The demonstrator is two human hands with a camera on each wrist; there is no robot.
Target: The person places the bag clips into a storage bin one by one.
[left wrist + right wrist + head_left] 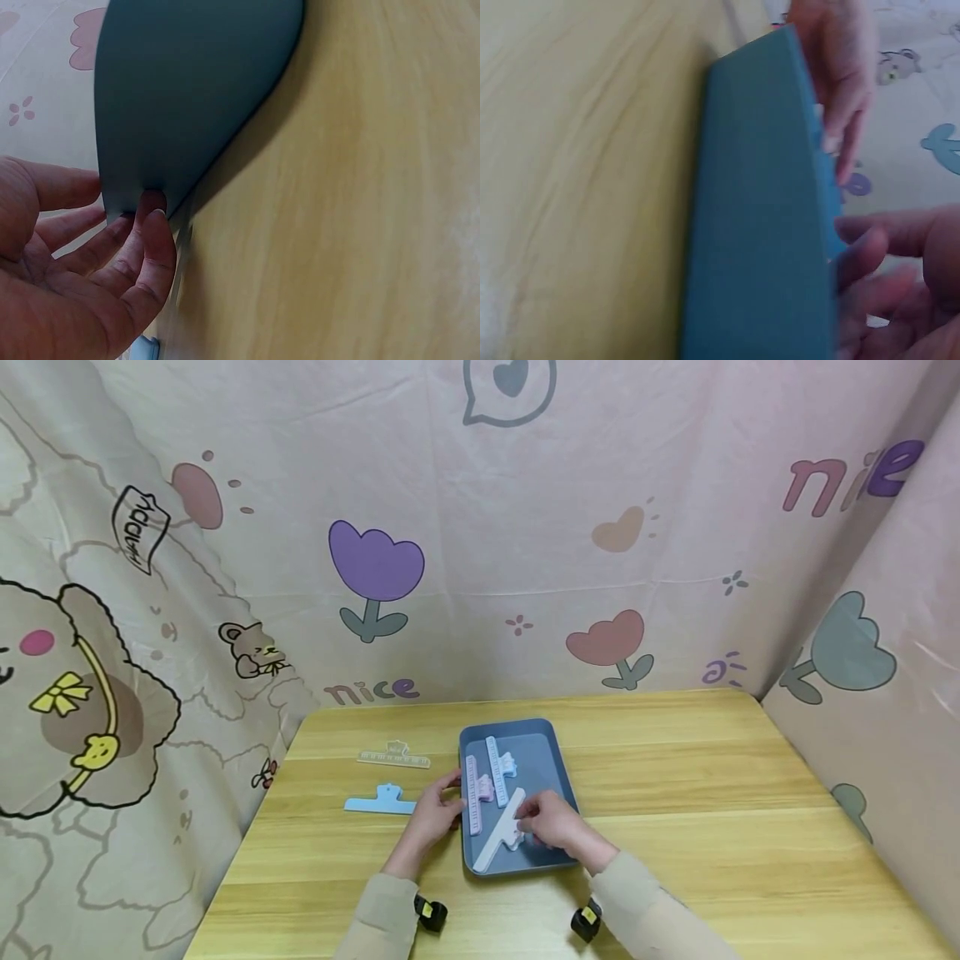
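A grey-blue tray (557, 768) holds a purple ruler-shaped clip (473, 797), a light-blue ruler-shaped clip (497, 777) and a slanted white clip (497, 837). My left hand (435, 814) grips the tray's left wall; in the left wrist view, fingers of this hand (97, 262) press the outer side of the tray (187, 90). Inside the tray, my right hand (557, 822) pinches the white clip near its upper end. Something pinkish lies partly hidden under that hand. The tray wall (757, 202) hides the clips in the right wrist view, beside my right hand (900, 292).
Left of the tray, a clear ruler-shaped clip (393, 760) lies on the wooden table (675, 760), with a blue clip (375, 806) nearer the front, partly behind my left hand. A patterned curtain (487, 552) stands behind the table and at both sides.
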